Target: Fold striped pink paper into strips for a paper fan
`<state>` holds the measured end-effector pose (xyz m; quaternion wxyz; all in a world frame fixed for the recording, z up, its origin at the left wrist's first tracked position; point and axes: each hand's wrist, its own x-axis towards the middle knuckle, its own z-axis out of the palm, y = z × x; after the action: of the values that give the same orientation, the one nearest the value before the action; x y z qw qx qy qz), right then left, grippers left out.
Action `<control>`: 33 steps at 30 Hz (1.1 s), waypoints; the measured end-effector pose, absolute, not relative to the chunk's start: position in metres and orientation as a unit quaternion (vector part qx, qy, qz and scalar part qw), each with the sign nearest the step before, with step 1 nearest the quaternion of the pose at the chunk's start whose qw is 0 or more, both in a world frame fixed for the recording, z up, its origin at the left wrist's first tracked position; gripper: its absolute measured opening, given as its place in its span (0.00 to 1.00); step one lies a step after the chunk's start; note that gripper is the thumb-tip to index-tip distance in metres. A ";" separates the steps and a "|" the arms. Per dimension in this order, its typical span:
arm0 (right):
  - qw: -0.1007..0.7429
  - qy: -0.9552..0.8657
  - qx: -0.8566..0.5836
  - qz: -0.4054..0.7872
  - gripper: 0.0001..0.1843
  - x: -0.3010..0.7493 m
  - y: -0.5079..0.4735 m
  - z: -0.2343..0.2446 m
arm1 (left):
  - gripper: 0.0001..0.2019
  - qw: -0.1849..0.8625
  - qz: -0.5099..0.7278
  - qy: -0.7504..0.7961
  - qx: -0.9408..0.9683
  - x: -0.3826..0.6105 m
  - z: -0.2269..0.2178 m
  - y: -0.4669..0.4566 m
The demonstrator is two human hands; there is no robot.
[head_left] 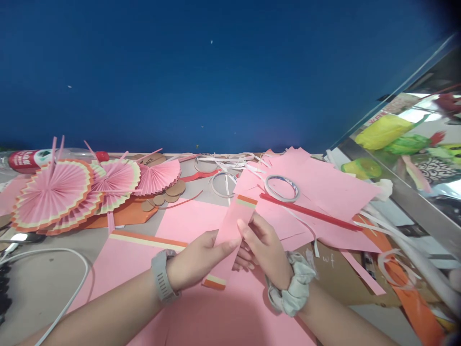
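Note:
Both hands hold one pink paper strip (234,222) with orange and cream bands at each end, above the table's middle. My left hand (196,259), with a grey watch on its wrist, pinches the strip's left edge. My right hand (264,247), with a grey scrunchie on its wrist, grips the right edge, fingers curled behind the paper. Large pink paper sheets (194,221) lie under the hands.
Pink folded paper fans (54,194) sit at the left, a plastic bottle (29,160) lying behind them. Tape rolls (281,187), a red strip (309,212) and paper offcuts lie at the back and right. A white cable (72,269) curves at the left. Blue wall behind.

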<state>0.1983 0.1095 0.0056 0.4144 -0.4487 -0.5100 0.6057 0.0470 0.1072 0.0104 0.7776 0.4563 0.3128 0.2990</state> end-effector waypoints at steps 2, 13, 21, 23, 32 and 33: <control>0.450 -0.593 -0.473 0.471 0.06 0.201 0.106 0.004 | 0.14 0.678 0.327 0.384 0.534 0.046 0.014 0.106; 0.493 -0.761 -0.328 0.265 0.06 0.208 0.093 -0.004 | 0.09 0.467 0.290 0.413 0.726 0.035 0.009 0.094; 0.475 -0.747 -0.347 0.311 0.06 0.205 0.091 0.014 | 0.11 0.522 0.329 0.368 0.696 0.035 0.010 0.093; 0.461 -0.719 -0.376 0.360 0.08 0.204 0.092 0.019 | 0.24 0.596 0.370 0.331 0.631 0.035 0.007 0.092; 0.414 -0.610 -0.406 0.540 0.15 0.197 0.104 0.015 | 0.11 0.639 0.348 0.372 0.576 0.044 0.017 0.098; 0.424 -0.603 -0.400 0.545 0.17 0.196 0.103 0.014 | 0.11 0.639 0.352 0.373 0.573 0.045 0.018 0.099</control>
<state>0.1965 0.1032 0.0138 0.4236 -0.4001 -0.6031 0.5448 0.0448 0.0988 0.0184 0.6390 0.5729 0.3733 0.3523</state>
